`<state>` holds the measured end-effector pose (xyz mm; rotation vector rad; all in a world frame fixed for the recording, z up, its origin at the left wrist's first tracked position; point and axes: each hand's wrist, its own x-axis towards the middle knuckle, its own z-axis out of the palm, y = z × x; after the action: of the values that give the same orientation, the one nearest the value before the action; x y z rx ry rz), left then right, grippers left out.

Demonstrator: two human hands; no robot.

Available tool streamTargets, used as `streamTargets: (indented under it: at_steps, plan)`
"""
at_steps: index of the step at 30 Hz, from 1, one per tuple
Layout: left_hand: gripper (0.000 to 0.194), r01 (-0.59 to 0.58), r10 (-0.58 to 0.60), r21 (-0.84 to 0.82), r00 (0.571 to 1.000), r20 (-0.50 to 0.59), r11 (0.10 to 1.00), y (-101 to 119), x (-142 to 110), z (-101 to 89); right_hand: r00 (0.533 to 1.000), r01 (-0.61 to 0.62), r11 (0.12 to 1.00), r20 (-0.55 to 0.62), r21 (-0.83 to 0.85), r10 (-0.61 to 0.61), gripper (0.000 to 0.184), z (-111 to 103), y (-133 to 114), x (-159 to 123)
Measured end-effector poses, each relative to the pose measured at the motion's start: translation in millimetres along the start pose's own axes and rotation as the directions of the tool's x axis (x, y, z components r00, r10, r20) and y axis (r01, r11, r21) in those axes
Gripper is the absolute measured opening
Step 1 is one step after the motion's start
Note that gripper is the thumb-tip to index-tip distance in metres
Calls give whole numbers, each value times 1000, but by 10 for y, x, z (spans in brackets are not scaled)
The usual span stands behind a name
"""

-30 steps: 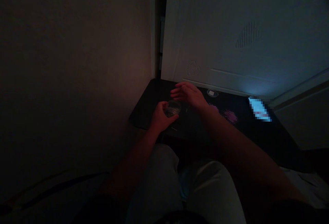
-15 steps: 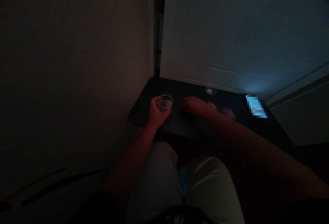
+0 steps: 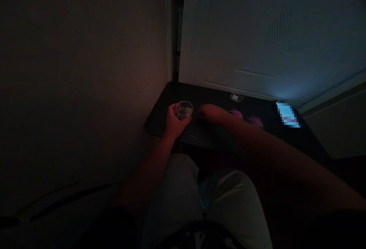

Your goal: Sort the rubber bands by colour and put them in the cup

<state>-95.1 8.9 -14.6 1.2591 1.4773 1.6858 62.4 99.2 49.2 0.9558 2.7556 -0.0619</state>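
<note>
My left hand (image 3: 175, 122) is wrapped round a small clear round tub (image 3: 185, 109) on the dark table (image 3: 171, 91). Thin pale pieces lie inside the tub, too small and dim to name. Just right of it, my right hand (image 3: 211, 113) is closed with its fingertips low over the tabletop. Whatever those fingers pinch, if anything, is hidden. Two piles of thin pink strands, a nearer-left pile (image 3: 236, 114) and a right pile (image 3: 255, 122), lie beyond my right forearm. A small pale sliver (image 3: 194, 137) rests near the table's front edge.
A clear round lid (image 3: 236, 97) with a white label lies at the table's back edge. A lit phone (image 3: 288, 114) is at the right. Behind the table stands a white panel (image 3: 228, 32) with heart-shaped reliefs; a wall (image 3: 114, 51) rises on the left.
My right hand has gone from spread fingers above the tub to closed at the tabletop, then slightly left. The tub, in my left hand, has shifted a little left.
</note>
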Motion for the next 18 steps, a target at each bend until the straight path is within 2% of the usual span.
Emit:
streamTargets:
  at_steps: [4, 8, 11, 14, 18]
  plan:
    - [64, 22, -22, 4, 1000, -2, 1000, 22, -2, 3, 1000, -11, 998, -20, 65, 13, 21, -14, -137, -95]
    - [64, 34, -34, -5, 999, -6, 999, 15, 6, 12, 999, 30, 971, -45, 236, -20, 18, 5, -440, -314]
    - [64, 23, -23, -18, 1000, 2, 1000, 5, 13, 14, 1000, 5, 956, -18, 293, 0, 18, 40, -660, -434]
    - [64, 23, -23, -7, 1000, 0, 1000, 9, 12, 9, 999, -42, 964, -6, 263, 46, 19, 73, -792, -467]
    - [62, 25, -25, -3, 1000, 6, 1000, 28, 4, 1, 990, -137, 982, -11, 128, 140, 24, 99, -861, -439]
